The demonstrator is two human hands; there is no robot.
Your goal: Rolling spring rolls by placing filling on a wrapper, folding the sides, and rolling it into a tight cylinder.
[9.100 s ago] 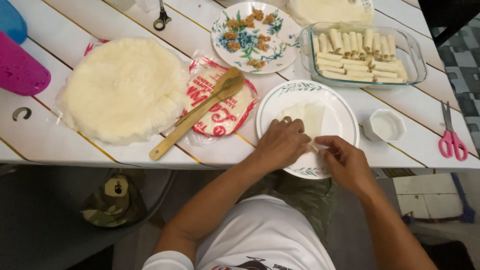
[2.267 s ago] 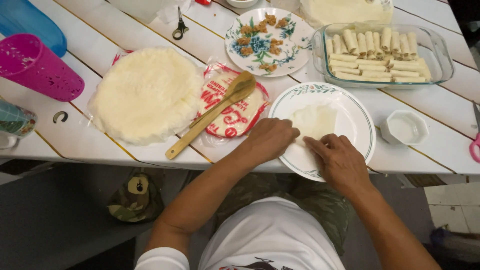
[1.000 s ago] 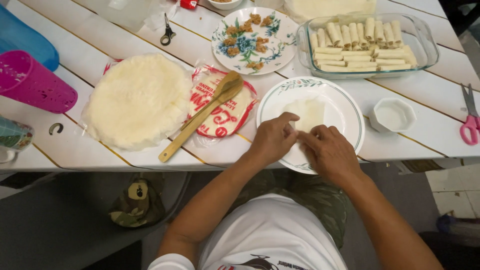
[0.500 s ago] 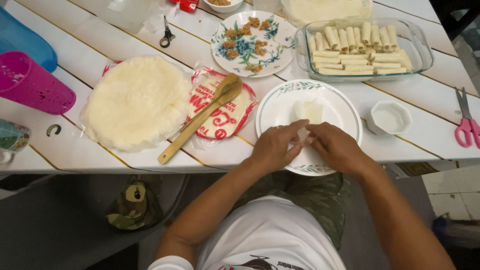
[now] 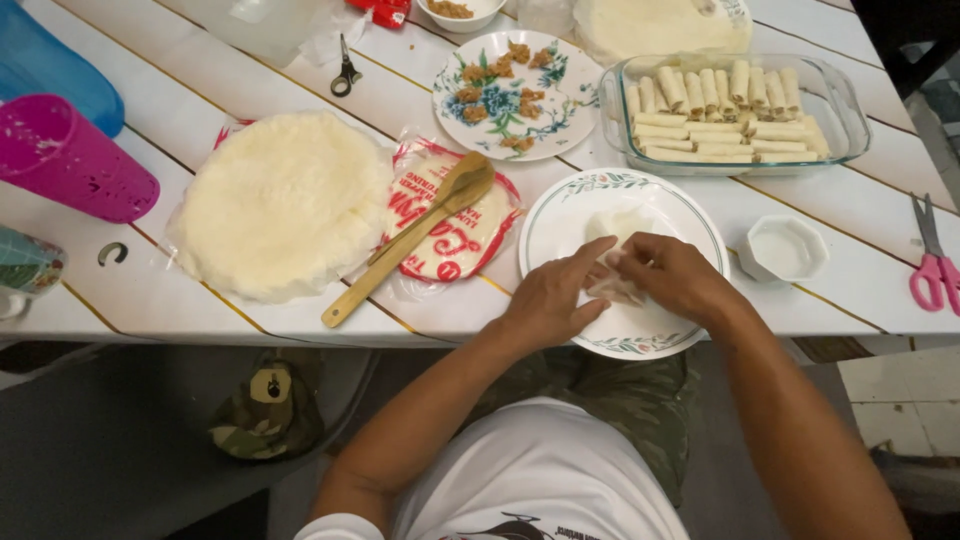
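Note:
A thin white wrapper sheet [image 5: 612,228] lies on a white plate with a floral rim [image 5: 560,210] at the table's near edge. My left hand [image 5: 548,300] and my right hand [image 5: 672,275] meet over its near part, fingers pinching and folding the wrapper edge. What lies inside the fold is hidden by my fingers. A round stack of wrappers [image 5: 282,200] rests to the left. A glass dish [image 5: 840,110] holding several finished rolls stands beyond the plate. A flowered plate with bits of brown filling [image 5: 510,95] is behind.
A wooden spoon [image 5: 410,240] lies on a red-and-white plastic package [image 5: 470,235]. A small white bowl [image 5: 785,248] and pink scissors [image 5: 932,262] sit at right. A pink cup [image 5: 72,160], a blue container [image 5: 55,65] and small dark scissors [image 5: 345,70] are at left and back.
Both hands have stayed on the wrapper and drawn together over its near edge, folding it; the wrapper now looks more bunched than it did a second ago.

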